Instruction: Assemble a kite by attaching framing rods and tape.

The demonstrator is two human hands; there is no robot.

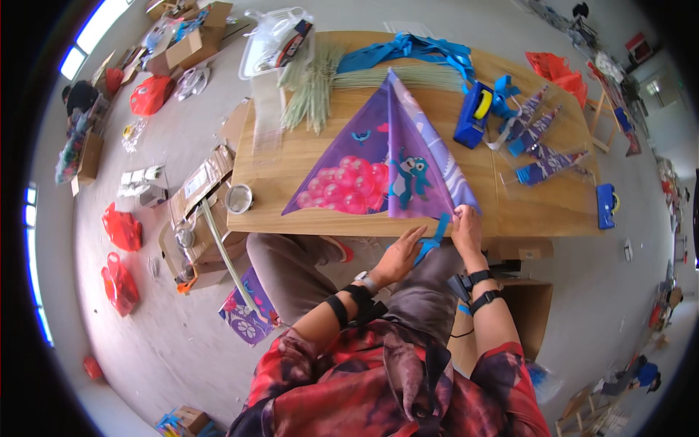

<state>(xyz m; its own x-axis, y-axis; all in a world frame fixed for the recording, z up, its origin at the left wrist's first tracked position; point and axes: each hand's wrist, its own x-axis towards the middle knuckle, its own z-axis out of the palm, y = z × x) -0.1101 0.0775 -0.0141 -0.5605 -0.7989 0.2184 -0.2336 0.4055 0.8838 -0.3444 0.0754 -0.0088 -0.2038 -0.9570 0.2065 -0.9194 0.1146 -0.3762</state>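
Note:
A folded purple kite (371, 156) with pink balloon shapes and a blue cartoon figure lies on the wooden table, its tip toward the far side. My right hand (467, 230) pinches the kite's near right corner at the table edge. A short blue ribbon (441, 228) hangs from the near edge of the kite and bends down over my thigh. Left of it, my left hand (402, 256) is at the ribbon, its fingers pointing up and right and seeming to hold the strip; part of that grip is hidden.
Pale thin rods (313, 91) and a blue ribbon bundle (408, 49) lie across the far side. A blue tape dispenser (474, 115) stands right of the kite, beside packaged kites (547, 164). A round tin (239, 198) sits at the left edge. Below stands an open cardboard box (520, 313).

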